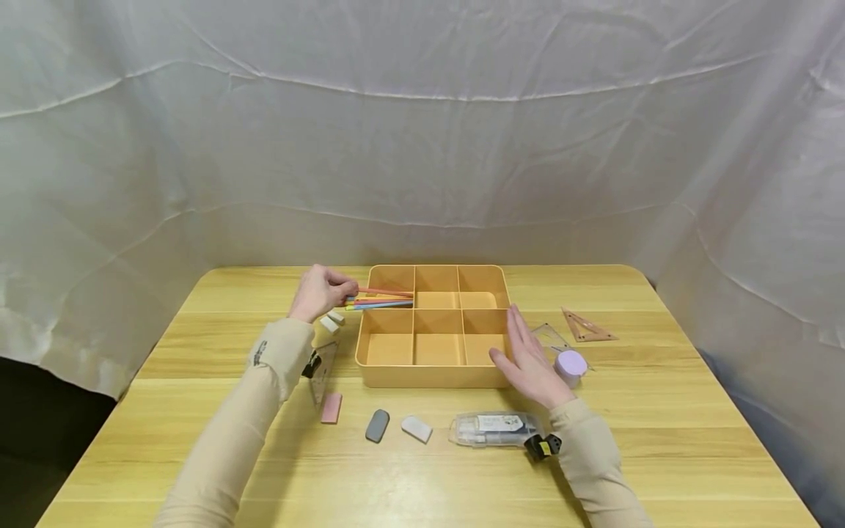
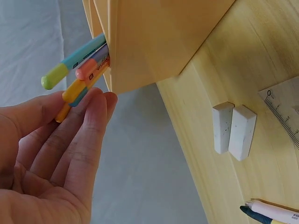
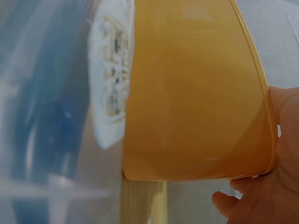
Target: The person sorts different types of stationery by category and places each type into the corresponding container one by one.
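The left hand point(image 1: 320, 295) pinches coloured pens point(image 1: 388, 302) in its fingers, their far ends inside the back-left compartment point(image 1: 389, 277) of the orange organizer point(image 1: 432, 377) (rounded ends jutting past the rim); the right hand point(image 1: 528, 368) rests extended fingers against its right side.

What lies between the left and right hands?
In the head view, the orange divided box lies between them. Pens pinched in the left hand reach over its left wall; the right hand is at its right wall.
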`<control>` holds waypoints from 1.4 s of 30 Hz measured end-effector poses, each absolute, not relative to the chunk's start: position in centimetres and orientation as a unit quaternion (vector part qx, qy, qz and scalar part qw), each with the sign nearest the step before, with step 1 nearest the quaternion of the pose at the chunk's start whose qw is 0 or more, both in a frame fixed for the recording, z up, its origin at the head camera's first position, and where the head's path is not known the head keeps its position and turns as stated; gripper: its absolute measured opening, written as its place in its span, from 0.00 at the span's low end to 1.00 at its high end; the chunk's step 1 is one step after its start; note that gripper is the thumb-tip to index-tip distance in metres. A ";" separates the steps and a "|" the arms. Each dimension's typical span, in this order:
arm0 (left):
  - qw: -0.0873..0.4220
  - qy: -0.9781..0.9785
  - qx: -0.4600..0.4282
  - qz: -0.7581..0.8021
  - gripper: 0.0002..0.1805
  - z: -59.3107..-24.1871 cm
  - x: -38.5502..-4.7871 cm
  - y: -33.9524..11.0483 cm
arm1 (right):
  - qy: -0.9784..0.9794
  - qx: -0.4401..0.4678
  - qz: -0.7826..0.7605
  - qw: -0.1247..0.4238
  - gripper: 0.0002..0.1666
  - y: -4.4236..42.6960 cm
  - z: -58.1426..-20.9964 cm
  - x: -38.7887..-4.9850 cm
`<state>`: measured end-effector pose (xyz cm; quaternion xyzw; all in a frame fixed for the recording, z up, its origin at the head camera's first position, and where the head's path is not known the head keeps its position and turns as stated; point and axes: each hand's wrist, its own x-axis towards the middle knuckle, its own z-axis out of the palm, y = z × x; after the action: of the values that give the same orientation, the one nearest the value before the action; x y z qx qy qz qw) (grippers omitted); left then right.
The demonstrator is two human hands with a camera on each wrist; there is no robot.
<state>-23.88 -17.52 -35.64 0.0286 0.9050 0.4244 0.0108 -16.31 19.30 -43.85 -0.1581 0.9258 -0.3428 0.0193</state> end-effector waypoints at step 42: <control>-0.096 0.940 0.179 0.274 0.27 -36.4 -17.9 -12.3 | 0.930 -0.149 -0.336 0.022 0.48 20.1 -43.7 -15.9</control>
<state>-17.89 -12.26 -36.40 0.1790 0.9400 0.2740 -0.0960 -15.90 20.09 -43.66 -0.1491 0.9296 -0.3365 0.0215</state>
